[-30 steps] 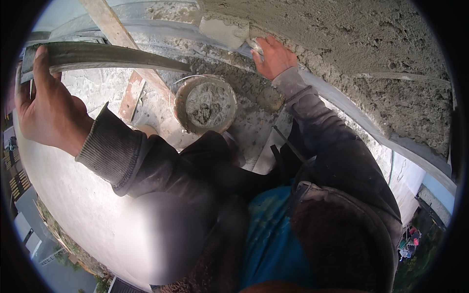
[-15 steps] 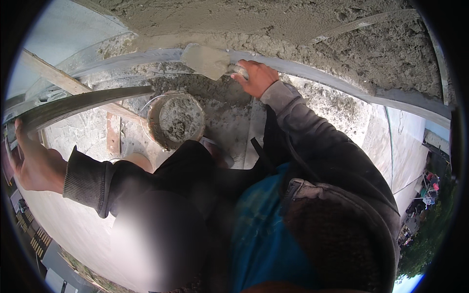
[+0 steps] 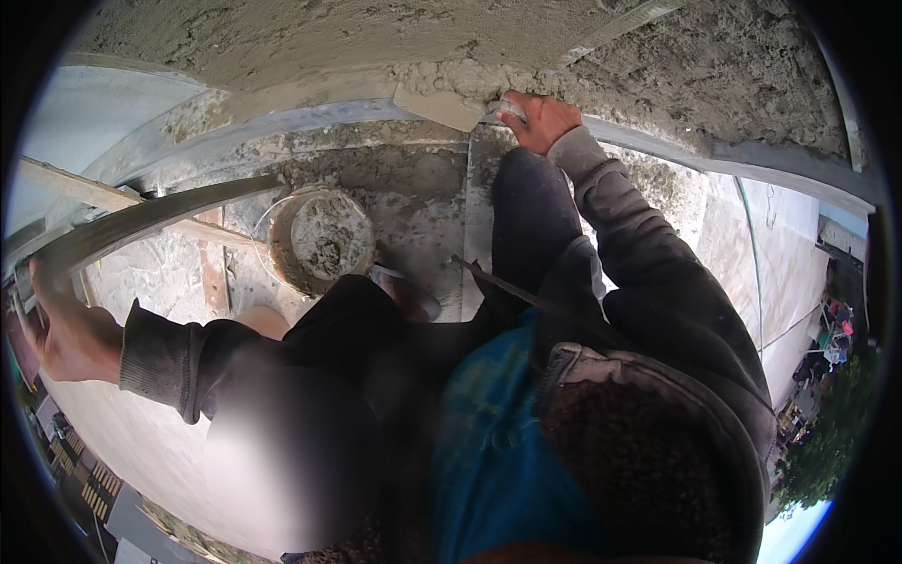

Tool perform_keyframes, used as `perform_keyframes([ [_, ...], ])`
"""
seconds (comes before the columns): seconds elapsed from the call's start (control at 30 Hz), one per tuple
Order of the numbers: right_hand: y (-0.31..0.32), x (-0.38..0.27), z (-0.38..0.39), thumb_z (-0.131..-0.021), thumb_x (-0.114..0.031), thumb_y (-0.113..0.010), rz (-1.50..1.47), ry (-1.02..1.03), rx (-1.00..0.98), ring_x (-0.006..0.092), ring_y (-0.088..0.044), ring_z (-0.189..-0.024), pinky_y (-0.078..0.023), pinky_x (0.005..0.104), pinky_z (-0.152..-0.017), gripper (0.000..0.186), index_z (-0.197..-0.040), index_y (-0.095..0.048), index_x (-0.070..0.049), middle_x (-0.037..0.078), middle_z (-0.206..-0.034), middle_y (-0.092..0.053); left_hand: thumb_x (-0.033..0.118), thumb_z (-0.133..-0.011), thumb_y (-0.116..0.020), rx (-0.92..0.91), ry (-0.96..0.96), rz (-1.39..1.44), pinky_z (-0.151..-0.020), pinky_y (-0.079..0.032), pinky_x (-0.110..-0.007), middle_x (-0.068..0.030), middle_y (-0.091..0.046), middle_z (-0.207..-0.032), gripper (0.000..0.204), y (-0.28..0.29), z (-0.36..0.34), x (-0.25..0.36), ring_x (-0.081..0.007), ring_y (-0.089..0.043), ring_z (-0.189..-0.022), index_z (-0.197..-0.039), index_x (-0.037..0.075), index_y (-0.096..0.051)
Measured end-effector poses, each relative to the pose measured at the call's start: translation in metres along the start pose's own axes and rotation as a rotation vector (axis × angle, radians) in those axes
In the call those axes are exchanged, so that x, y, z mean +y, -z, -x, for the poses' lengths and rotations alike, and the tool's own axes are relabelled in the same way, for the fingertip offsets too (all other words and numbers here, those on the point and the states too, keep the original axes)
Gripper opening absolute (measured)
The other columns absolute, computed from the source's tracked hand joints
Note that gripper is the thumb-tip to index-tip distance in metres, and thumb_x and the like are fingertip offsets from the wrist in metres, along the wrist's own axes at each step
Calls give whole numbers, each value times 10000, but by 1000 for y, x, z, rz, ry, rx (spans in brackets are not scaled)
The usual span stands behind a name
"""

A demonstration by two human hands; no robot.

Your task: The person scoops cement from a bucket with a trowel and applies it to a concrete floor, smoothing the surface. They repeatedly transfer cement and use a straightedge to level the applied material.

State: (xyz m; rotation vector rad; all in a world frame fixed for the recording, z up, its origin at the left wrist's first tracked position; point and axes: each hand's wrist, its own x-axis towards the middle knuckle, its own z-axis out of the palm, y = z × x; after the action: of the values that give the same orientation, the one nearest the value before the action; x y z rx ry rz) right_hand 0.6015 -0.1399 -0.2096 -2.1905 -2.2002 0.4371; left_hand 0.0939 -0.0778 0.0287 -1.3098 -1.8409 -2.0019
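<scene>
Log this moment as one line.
right hand: holds trowel against wet plaster wall | left hand: grips straightedge | mortar bucket: below

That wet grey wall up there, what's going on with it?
A person is plastering. The right hand presses a trowel against the mortar-covered wall. The left hand grips a long straightedge out to the side. A bucket of mortar stands on the spattered platform below.

Outdoor, daylight, high up. Rough grey rendered wall (image 3: 282,38) runs across the far side. Mortar-spattered concrete ledge (image 3: 413,188) below it. Wooden planks (image 3: 85,193) on the left. Ground, buildings and trees (image 3: 827,442) well below, right.
</scene>
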Motion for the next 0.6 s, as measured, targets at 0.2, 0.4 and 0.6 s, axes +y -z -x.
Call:
perform_keyframes([
  [0.2,6,33,-5,-955,-577,-503,158,49,41,350,-710,-913,-568,496,-745,482,-1246,-655,-224,89,-1190,-696,51,-735,-840,10,-19,7,-792,-655,-359,-203,-711,-973,378,-1,-5,-4,-247,-712,-889,-975,-170,-649],
  [0.4,5,16,15,-945,-492,-579,172,94,220,313,-712,-903,-573,480,-732,394,-1190,-680,-199,62,-1192,-681,34,-744,-826,31,6,-31,-806,-651,-356,-177,-716,-1004,347,1,5,8,-237,-711,-927,-1001,-138,-669],
  [0.6,26,-77,40,-879,-350,-688,90,304,304,255,-676,-886,-538,444,-760,327,-1148,-689,-165,37,-1014,-654,28,-745,-822,-17,-165,-200,-814,-648,-349,-173,-719,-1012,321,20,-7,-14,-235,-711,-940,-996,-117,-684],
])
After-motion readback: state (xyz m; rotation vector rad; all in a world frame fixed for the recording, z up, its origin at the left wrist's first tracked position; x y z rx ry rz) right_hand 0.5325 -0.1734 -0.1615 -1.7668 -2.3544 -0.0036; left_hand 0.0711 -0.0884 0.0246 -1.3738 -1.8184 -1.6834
